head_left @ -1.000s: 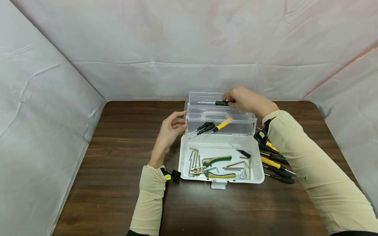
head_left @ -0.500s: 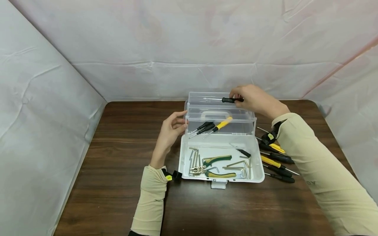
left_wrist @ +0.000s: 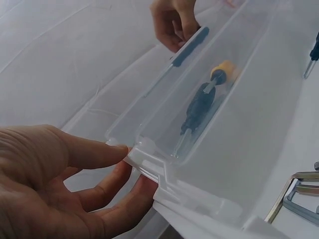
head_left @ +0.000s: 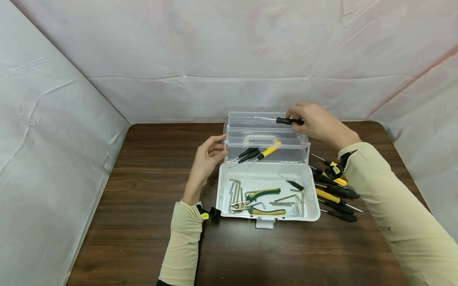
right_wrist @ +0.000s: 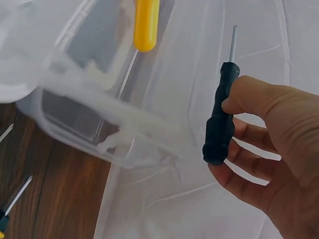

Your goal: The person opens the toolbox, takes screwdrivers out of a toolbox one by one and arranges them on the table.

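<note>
My right hand (head_left: 313, 121) pinches the black handle of a small screwdriver (head_left: 290, 121) between thumb and fingers, over the right end of the upper clear tray (head_left: 247, 119). Its thin shaft points left in the head view. My left hand (left_wrist: 75, 184) grips the left end of the clear trays, thumb and fingers at the plastic corner (left_wrist: 149, 162). In the lower clear tray lie two black screwdrivers (head_left: 249, 155) and a yellow-handled screwdriver (head_left: 270, 149). The white toolbox (head_left: 313, 194) stands open below the trays.
Inside the toolbox are green-and-yellow pliers (head_left: 266, 213), several hex keys (head_left: 286, 204) and a small black-handled tool (head_left: 295, 185). Several black and yellow screwdrivers (head_left: 341, 192) lie on the wooden table (head_left: 161, 178) to its right. White sheeting (head_left: 179, 59) rises behind and at both sides.
My right hand has moved right, carrying the black screwdriver from the middle of the upper tray toward its right end. My left hand stays at the trays' left end.
</note>
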Available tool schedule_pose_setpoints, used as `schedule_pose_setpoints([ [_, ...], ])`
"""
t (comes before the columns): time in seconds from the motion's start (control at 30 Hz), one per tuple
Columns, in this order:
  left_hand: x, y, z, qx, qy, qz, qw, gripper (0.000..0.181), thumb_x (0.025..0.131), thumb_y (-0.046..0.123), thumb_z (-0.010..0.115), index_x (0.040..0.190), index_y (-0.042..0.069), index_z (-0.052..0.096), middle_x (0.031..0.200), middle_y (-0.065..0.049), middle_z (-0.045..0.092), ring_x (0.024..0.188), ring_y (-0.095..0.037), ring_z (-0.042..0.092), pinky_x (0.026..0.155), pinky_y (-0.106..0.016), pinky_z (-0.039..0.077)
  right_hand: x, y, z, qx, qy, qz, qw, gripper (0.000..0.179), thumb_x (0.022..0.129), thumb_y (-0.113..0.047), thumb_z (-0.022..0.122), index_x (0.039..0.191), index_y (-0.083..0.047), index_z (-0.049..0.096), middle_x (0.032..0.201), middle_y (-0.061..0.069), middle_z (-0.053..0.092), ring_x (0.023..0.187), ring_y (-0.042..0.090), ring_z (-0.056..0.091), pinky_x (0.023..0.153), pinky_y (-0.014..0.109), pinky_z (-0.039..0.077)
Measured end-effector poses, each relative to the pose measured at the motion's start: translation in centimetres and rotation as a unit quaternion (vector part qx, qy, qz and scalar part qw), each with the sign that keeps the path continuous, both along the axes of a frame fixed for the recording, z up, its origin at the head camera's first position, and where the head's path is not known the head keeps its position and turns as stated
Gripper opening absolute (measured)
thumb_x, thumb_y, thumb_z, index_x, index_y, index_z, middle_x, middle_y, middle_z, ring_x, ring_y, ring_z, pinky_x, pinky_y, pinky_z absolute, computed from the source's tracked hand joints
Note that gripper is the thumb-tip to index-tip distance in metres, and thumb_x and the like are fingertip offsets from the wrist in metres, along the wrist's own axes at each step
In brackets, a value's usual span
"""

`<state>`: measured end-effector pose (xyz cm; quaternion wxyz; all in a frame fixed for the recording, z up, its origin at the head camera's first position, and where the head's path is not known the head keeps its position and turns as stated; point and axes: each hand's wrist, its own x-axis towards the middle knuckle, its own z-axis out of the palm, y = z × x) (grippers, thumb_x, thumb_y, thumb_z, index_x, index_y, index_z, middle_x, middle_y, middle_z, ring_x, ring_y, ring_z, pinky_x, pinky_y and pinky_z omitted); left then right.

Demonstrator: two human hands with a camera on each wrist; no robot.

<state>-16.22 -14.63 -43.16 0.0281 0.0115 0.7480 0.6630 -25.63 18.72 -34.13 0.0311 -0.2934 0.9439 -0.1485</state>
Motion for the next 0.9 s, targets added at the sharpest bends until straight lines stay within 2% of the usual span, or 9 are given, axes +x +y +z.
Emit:
schedule_pose_setpoints([
  [0.13,0.0,0.0,0.0,-0.002,-0.001,-0.002,1.0,0.052,0.098,-0.004,0.067,0.146,0.015,0.061,0.115,-0.02,0.072,0.099,-0.028,0.072,0.081,-0.034,0.062,0.8,0.9,-0.1,0.002,0.012,-0.003,0.9999,0.024,0.096,-0.006,0.065,0.12,-0.007,0.069,0.109,0.014,0.068,0.093,0.028,0.063,0.076,0.045,0.051],
  [0.23,0.0,0.0,-0.1,-0.002,-0.001,-0.003,1.0,0.052,0.098,-0.003,0.067,0.146,0.016,0.061,0.116,-0.02,0.072,0.099,-0.027,0.072,0.083,-0.036,0.063,1.3,1.8,-0.3,0.002,0.025,-0.007,0.9997,0.024,0.096,-0.006,0.065,0.12,-0.007,0.069,0.109,0.012,0.067,0.09,0.026,0.062,0.075,0.044,0.05],
  [0.4,0.0,0.0,-0.1,0.0,0.002,-0.005,1.0,0.052,0.099,-0.003,0.067,0.147,0.016,0.06,0.117,-0.021,0.072,0.106,-0.04,0.07,0.083,-0.031,0.062,2.4,3.1,-0.6,-0.013,0.049,-0.013,0.9986,0.022,0.094,-0.006,0.065,0.116,-0.007,0.071,0.105,0.01,0.067,0.087,0.025,0.059,0.075,0.044,0.048],
  [0.5,0.0,0.0,-0.1,0.001,0.003,-0.008,1.0,0.052,0.099,-0.003,0.067,0.147,0.014,0.06,0.117,-0.022,0.072,0.109,-0.046,0.068,0.084,-0.031,0.062,3.1,3.9,-0.7,-0.022,0.055,-0.019,0.9981,0.023,0.092,-0.005,0.066,0.115,-0.008,0.07,0.106,0.009,0.067,0.092,0.026,0.059,0.08,0.045,0.049],
  [0.63,-0.1,0.0,-0.1,-0.001,0.004,-0.008,1.0,0.051,0.099,-0.003,0.067,0.147,0.013,0.059,0.119,-0.025,0.07,0.106,-0.04,0.07,0.087,-0.039,0.062,4.0,4.9,-0.9,-0.025,0.062,-0.033,0.9972,0.026,0.091,-0.004,0.067,0.116,-0.007,0.068,0.11,0.01,0.067,0.097,0.028,0.061,0.084,0.048,0.049],
  [0.73,-0.2,0.0,-0.2,-0.002,0.005,-0.009,0.9999,0.052,0.099,-0.003,0.067,0.147,0.013,0.059,0.122,-0.029,0.068,0.104,-0.036,0.071,0.089,-0.044,0.062,4.6,5.6,-1.0,-0.021,0.067,-0.042,0.9967,0.027,0.091,-0.004,0.068,0.118,-0.007,0.069,0.111,0.011,0.067,0.096,0.03,0.062,0.081,0.05,0.049],
  [0.9,-0.2,0.0,-0.3,-0.007,0.005,-0.012,0.9999,0.051,0.099,-0.001,0.067,0.147,0.015,0.06,0.125,-0.031,0.067,0.101,-0.029,0.071,0.089,-0.042,0.062,5.7,6.8,-1.2,-0.018,0.077,-0.06,0.9951,0.028,0.092,-0.003,0.068,0.119,-0.007,0.07,0.11,0.01,0.068,0.092,0.029,0.063,0.076,0.049,0.049],
])
